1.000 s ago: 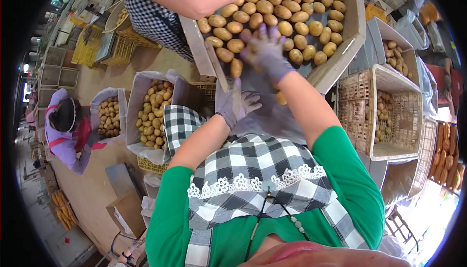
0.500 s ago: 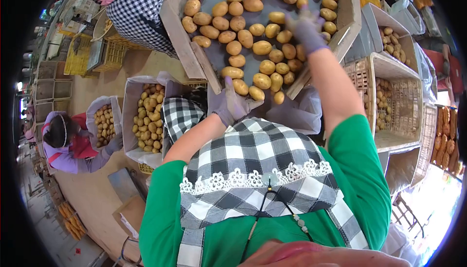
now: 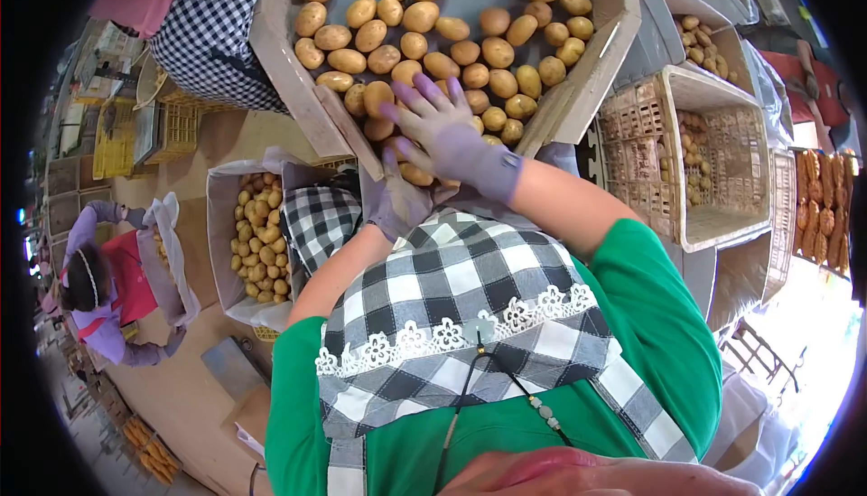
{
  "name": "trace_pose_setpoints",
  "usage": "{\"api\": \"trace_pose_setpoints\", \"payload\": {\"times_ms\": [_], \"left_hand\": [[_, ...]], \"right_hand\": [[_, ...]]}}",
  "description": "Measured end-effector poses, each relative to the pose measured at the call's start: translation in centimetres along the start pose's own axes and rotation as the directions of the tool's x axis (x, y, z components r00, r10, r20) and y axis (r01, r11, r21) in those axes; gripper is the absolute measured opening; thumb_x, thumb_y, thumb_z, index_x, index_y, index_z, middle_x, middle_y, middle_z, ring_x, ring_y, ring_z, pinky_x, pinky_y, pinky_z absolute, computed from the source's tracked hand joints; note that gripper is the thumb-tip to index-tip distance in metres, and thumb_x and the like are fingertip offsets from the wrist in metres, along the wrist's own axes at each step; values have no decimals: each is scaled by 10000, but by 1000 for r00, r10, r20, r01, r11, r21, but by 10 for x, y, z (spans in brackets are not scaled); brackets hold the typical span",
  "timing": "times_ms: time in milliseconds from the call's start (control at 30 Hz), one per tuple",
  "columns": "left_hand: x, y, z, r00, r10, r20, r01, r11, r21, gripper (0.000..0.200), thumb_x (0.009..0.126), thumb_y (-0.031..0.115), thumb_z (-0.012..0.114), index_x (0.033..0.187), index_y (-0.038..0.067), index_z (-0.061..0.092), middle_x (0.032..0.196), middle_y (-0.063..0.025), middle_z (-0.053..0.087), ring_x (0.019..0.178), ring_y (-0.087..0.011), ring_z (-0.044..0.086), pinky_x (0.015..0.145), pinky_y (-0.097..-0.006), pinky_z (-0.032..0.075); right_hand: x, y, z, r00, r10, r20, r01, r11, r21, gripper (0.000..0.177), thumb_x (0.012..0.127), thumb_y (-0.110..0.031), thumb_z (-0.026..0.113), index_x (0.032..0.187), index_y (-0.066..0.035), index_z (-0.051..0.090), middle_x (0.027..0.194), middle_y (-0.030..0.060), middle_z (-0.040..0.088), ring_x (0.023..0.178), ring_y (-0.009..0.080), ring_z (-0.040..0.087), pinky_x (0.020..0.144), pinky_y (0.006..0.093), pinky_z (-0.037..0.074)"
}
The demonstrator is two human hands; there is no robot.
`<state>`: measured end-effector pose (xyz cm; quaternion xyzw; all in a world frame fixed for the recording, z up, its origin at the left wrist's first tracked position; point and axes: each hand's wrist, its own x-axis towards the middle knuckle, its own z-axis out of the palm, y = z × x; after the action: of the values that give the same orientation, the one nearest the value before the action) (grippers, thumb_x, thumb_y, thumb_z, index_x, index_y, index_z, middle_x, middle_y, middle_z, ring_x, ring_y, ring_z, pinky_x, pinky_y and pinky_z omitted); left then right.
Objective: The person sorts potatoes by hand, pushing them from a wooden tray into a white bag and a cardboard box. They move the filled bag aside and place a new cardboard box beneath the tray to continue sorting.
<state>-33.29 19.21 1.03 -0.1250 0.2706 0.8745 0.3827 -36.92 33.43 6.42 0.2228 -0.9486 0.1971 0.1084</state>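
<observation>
Potatoes [image 3: 421, 17] lie in a wooden-sided sorting tray [image 3: 591, 49] with a grey bottom, crowded toward its narrow front mouth. My right hand [image 3: 452, 135], in a grey-purple glove, rests on the potatoes near the mouth, its fingers spread and pointing up-left. Just below it is my left hand [image 3: 402, 207], gloved alike, at the left side of the mouth beside a few potatoes. One left finger points up along the tray's edge; part of that hand is hidden behind the right one. Neither hand is wrapped round a potato.
Left of me stands a lined crate of potatoes [image 3: 262, 243]. A person in a red apron [image 3: 126, 266] holds another lined container [image 3: 167, 252] farther left. Plastic crates [image 3: 722, 216] with potatoes stand at the right. A person in a checked garment [image 3: 212, 35] is beside the tray.
My right hand has swept from the tray's right side down-left to the mouth, and potatoes are bunched there. The person at left has moved and tilted the lined container.
</observation>
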Motion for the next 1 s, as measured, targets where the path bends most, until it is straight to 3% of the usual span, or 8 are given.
{"api": "trace_pose_setpoints", "payload": {"times_ms": [133, 267, 367, 633, 700, 800, 933, 1000], "left_hand": [[8, -3, -18, 983, 67, -172, -60, 997, 49, 553, 963, 456, 383, 1370, 84, 348, 1395, -130, 395, 1268, -316, 418, 1036, -540, 367], [-5, 10, -27, 942, -43, -333, 52, 999, 16, 335, 951, 248, 474, 1233, 67, 472, 1244, -126, 515, 1197, -297, 476, 989, -543, 396], [-6, 12, -16, 964, -72, -254, 88, 995, 54, 392, 930, 297, 522, 1257, 93, 450, 1252, -121, 502, 1207, -314, 457, 985, -605, 348], [9, 11, 2, 955, -148, -258, 126, 987, -101, 1083, 793, 779, 393, 1433, -50, 117, 1475, -264, 203, 1349, -429, 279, 1100, -524, 276], [9, 9, 0, 965, -120, -234, 105, 992, -76, 1116, 772, 800, 381, 1416, -75, 131, 1456, -263, 235, 1341, -440, 285, 1104, -531, 267], [7, 10, 12, 950, -132, -284, 77, 977, -197, 1028, 821, 742, 396, 1412, -61, 142, 1430, -273, 268, 1337, -460, 276, 1095, -571, 255], [8, 7, 12, 946, -113, -304, 83, 990, -111, 969, 824, 735, 407, 1444, 38, 147, 1448, -218, 277, 1341, -427, 291, 1081, -608, 246], [-2, 6, 28, 944, -5, -329, 24, 998, 53, 940, 816, 743, 412, 1455, 100, 160, 1458, -182, 284, 1341, -402, 308, 1071, -621, 252]], "right_hand": [[-18, 6, 35, 994, -17, 112, 30, 993, -113, 547, 873, -376, 525, 1380, -192, 433, 1472, 91, 337, 1373, 349, 265, 1088, 610, 144], [-41, 35, -11, 998, 4, 66, -4, 1000, 1, 376, 873, -336, 517, 1208, -170, 553, 1312, 90, 522, 1231, 296, 486, 989, 475, 395], [-10, 49, -61, 785, 417, 459, -345, 908, -236, 310, 855, -263, 575, 1119, -99, 564, 1094, 113, 625, 926, 291, 641, 752, 425, 516], [2, 44, -33, 768, 352, 535, -386, 921, -52, 409, 764, -309, 667, 1126, -145, 567, 1001, 126, 652, 895, 320, 647, 779, 407, 521], [-6, 63, -67, 917, 384, 108, -380, 923, -51, 351, 770, -282, 610, 1106, -185, 581, 995, 118, 653, 927, 304, 641, 802, 433, 515], [14, 172, -72, 818, 535, -213, -540, 841, 38, 484, 787, -242, 628, 1249, -151, 516, 1137, 129, 585, 1016, 297, 608, 846, 411, 505], [64, 135, -55, 748, 614, -252, -663, 711, -237, 304, 758, -258, 675, 1005, -93, 611, 1054, 187, 589, 966, 347, 590, 833, 411, 498], [76, 111, 16, 887, 337, -317, -370, 927, -51, 239, 742, -213, 668, 953, -107, 632, 987, 168, 595, 898, 355, 588, 802, 414, 501]]}}
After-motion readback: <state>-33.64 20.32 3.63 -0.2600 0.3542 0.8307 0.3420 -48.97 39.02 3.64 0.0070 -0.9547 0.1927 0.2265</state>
